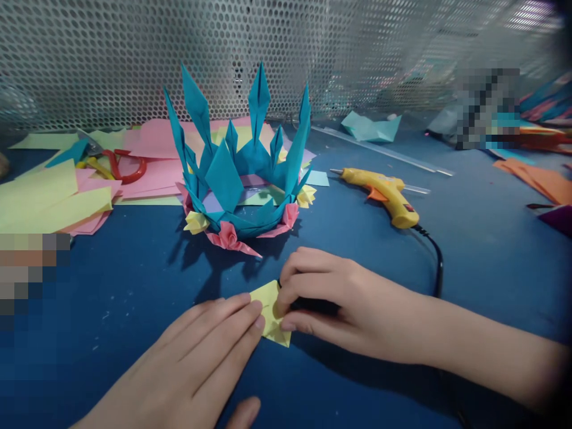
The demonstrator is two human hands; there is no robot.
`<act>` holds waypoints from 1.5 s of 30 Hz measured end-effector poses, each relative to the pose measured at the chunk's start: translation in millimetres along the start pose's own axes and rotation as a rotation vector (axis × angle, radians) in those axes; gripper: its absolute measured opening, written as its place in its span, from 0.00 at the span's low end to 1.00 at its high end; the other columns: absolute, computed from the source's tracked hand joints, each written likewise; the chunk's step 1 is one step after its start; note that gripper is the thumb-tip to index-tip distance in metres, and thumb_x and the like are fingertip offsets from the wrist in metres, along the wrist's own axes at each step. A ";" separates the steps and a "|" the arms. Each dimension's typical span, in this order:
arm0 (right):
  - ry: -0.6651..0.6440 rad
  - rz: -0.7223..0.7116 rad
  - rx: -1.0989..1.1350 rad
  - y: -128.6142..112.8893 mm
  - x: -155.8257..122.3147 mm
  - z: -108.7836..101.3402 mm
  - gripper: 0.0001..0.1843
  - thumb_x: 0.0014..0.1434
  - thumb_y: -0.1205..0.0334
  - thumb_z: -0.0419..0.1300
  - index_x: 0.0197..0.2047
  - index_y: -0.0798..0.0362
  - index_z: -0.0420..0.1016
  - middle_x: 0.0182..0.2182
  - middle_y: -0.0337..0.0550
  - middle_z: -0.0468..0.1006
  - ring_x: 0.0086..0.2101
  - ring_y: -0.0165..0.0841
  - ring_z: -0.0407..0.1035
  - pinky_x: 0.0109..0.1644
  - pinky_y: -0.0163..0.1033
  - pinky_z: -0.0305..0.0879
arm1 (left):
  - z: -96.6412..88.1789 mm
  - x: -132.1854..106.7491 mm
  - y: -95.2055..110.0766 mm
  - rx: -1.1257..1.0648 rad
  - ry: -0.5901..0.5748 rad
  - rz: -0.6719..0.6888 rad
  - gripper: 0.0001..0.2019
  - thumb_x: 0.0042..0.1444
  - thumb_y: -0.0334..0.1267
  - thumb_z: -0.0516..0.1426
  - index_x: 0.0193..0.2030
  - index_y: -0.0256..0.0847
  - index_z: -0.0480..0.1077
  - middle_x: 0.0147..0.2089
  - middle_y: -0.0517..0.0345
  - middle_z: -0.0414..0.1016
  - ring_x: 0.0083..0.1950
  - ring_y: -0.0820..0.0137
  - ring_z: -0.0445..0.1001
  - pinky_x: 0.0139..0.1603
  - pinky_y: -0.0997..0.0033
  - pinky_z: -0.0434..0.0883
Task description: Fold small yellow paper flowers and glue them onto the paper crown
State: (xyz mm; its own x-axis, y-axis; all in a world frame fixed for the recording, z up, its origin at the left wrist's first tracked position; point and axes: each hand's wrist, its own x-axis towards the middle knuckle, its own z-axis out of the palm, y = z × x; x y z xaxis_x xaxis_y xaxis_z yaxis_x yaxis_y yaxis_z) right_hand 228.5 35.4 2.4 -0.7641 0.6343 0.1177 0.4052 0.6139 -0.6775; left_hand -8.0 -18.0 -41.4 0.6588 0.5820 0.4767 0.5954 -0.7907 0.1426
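A small piece of folded yellow paper lies on the blue table in front of me. My left hand rests flat, its outstretched fingertips pressing on the paper's left edge. At the right edge, my right hand has curled fingers and a thumb closed on the paper. Just beyond my hands stands a teal folded-paper crown with tall pointed spikes. Around its base sit pink paper flowers and yellow paper flowers.
A yellow hot glue gun lies at the right, its black cord running toward me. Behind it are clear glue sticks and a teal paper scrap. Red-handled scissors lie on coloured sheets. A perforated metal panel borders the back.
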 end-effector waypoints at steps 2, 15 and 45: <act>0.027 0.059 0.013 -2.0 0.8 3.1 0.05 0.62 0.68 0.57 0.35 0.57 0.74 0.32 0.43 0.71 0.35 0.30 0.66 0.41 0.34 0.66 | 0.3 1.0 0.8 0.011 0.017 0.014 0.16 0.63 0.32 0.48 0.55 0.39 0.68 0.56 0.60 0.75 0.60 0.71 0.68 0.67 0.73 0.56; 0.136 0.307 0.063 -14.8 1.0 17.6 0.06 0.58 0.72 0.58 0.30 0.55 0.69 0.31 0.40 0.69 0.35 0.31 0.64 0.40 0.37 0.63 | -3.5 4.0 1.0 -0.029 -0.007 0.037 0.18 0.62 0.29 0.47 0.56 0.38 0.68 0.56 0.58 0.75 0.61 0.70 0.69 0.65 0.71 0.62; 0.259 0.042 -0.072 -10.8 -7.0 27.6 0.11 0.60 0.77 0.50 0.38 0.58 0.72 0.36 0.47 0.71 0.37 0.31 0.66 0.42 0.33 0.68 | 0.1 6.0 -1.7 0.075 -0.073 0.077 0.20 0.63 0.32 0.44 0.58 0.39 0.67 0.62 0.60 0.70 0.63 0.70 0.64 0.68 0.68 0.49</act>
State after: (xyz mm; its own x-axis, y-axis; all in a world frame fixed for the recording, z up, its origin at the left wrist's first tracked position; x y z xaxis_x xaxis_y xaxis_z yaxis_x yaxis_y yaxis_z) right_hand 215.6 11.4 -11.1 -0.5954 0.7536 0.2786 0.4760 0.6102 -0.6333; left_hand -5.1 -13.1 -38.8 0.7340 0.5346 0.4188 0.5728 -0.8187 0.0412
